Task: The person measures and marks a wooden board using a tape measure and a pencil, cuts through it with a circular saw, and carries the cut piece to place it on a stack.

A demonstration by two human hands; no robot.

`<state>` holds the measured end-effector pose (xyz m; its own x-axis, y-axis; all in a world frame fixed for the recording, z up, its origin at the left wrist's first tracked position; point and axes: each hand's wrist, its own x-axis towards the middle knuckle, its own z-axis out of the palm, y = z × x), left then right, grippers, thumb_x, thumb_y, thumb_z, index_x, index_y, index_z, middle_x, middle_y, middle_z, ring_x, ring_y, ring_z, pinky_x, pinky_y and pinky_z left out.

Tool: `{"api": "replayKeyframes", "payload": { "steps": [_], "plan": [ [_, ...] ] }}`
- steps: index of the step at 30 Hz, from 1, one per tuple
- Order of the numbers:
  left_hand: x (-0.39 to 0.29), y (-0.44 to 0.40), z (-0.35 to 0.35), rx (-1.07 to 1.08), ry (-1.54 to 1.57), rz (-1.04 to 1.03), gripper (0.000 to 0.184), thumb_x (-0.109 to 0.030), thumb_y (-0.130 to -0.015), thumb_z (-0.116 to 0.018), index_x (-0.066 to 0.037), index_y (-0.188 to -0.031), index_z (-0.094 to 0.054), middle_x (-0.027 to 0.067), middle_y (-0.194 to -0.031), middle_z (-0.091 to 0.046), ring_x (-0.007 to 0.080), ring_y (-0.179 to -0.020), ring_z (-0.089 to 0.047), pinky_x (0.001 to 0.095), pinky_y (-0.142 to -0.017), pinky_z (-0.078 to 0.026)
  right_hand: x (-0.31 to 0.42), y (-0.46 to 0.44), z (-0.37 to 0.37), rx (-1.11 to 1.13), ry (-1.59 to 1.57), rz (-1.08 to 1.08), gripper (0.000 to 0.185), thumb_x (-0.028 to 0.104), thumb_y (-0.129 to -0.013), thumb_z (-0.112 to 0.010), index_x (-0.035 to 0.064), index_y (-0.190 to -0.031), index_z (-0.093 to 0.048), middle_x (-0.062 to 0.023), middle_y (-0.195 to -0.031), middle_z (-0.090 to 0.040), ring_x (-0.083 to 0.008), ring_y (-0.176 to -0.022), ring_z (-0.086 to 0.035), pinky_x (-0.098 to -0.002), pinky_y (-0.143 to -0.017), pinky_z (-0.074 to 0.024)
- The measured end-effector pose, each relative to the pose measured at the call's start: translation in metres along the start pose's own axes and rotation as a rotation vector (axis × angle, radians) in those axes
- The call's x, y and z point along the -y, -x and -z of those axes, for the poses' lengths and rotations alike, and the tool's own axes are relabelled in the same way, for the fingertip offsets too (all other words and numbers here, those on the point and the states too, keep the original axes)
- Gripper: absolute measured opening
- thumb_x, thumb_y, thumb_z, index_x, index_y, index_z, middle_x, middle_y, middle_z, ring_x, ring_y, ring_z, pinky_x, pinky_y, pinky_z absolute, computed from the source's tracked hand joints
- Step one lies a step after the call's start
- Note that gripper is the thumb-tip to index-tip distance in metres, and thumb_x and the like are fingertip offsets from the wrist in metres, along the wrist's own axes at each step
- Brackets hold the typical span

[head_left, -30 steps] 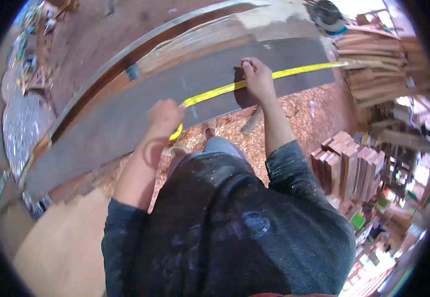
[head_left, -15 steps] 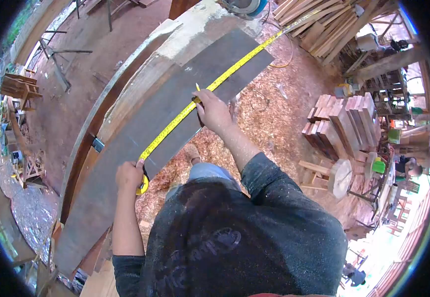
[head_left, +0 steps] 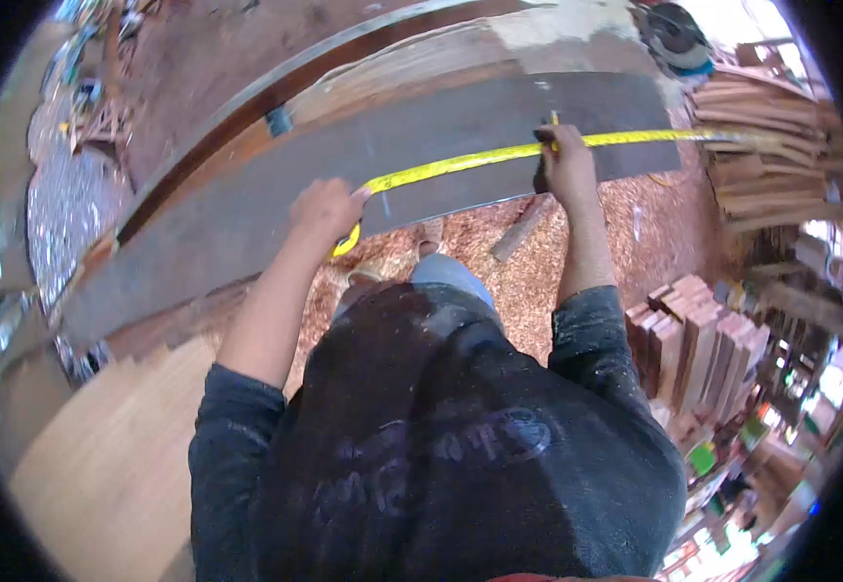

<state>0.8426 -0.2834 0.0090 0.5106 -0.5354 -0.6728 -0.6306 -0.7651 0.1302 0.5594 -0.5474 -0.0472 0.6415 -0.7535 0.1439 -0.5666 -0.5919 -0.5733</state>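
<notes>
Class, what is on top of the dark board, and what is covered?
The yellow tape blade runs over the dark board, which bears pale marks; the left hand and right hand are above it too. The surface directly beneath blade and hands is hidden.

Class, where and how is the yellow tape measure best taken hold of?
Probably by its rounded case, from the near side: it pokes out below the left hand at the near edge of the dark board, while the flat blade stretches to the right.
</notes>
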Motion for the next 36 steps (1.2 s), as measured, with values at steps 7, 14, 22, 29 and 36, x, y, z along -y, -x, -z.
{"api": "replayKeyframes", "payload": {
  "steps": [7, 14, 22, 29, 36],
  "plan": [
    [0.007, -0.004, -0.011, -0.079, 0.03, -0.031, 0.047, -0.052, -0.1, -0.058, -0.011, -0.1, -0.081, 0.0241, -0.102, -0.074, 0.0437, -0.101, -0.071, 0.0533, -0.09, -0.055, -0.002, -0.004, 0.004, 0.091, 0.057, -0.015, 0.016, -0.002, -0.089, -0.067, 0.0043, -0.103, -0.07, -0.016, -0.104, -0.066, -0.0383, -0.1, -0.067, -0.043, -0.087, -0.0534],
    [0.064, 0.002, -0.009, -0.045, 0.084, -0.021, 0.048, -0.053, -0.1, -0.058, -0.011, -0.096, -0.081, 0.0215, -0.1, -0.075, 0.0418, -0.095, -0.072, 0.0538, -0.084, -0.055, 0.021, -0.008, -0.006, 0.24, 0.096, -0.024, 0.014, 0.006, -0.091, -0.067, 0.0053, -0.105, -0.07, -0.0166, -0.107, -0.065, -0.04, -0.102, -0.066, -0.0465, -0.088, -0.0529],
    [0.276, 0.065, 0.003, -0.274, -0.139, 0.306, 0.052, -0.051, -0.097, -0.064, 0.0, -0.099, -0.078, 0.027, -0.101, -0.073, 0.0458, -0.098, -0.071, 0.0539, -0.088, -0.055, 0.118, 0.017, -0.074, 0.271, 0.108, -0.01, 0.017, 0.013, -0.09, -0.068, 0.0086, -0.105, -0.073, -0.0158, -0.114, -0.066, -0.0395, -0.105, -0.066, -0.0465, -0.09, -0.0545],
    [0.461, 0.069, 0.009, -0.282, -0.164, 0.269, 0.051, -0.047, -0.098, -0.066, 0.002, -0.095, -0.077, 0.0295, -0.092, -0.072, 0.0466, -0.094, -0.07, 0.0537, -0.085, -0.055, 0.257, 0.05, -0.173, 0.264, 0.088, 0.082, 0.019, 0.017, -0.093, -0.059, 0.0078, -0.105, -0.071, -0.0141, -0.11, -0.064, -0.0349, -0.105, -0.067, -0.0468, -0.089, -0.0558],
    [0.614, 0.068, 0.026, -0.196, -0.165, 0.161, 0.045, -0.043, -0.1, -0.064, -0.002, -0.093, -0.078, 0.0271, -0.089, -0.072, 0.0469, -0.087, -0.07, 0.0526, -0.079, -0.054, 0.377, 0.077, -0.273, 0.097, 0.101, -0.038, 0.019, 0.005, -0.085, -0.063, 0.0089, -0.103, -0.067, -0.0125, -0.11, -0.061, -0.0364, -0.106, -0.064, -0.0459, -0.091, -0.0544]
  ]
}}
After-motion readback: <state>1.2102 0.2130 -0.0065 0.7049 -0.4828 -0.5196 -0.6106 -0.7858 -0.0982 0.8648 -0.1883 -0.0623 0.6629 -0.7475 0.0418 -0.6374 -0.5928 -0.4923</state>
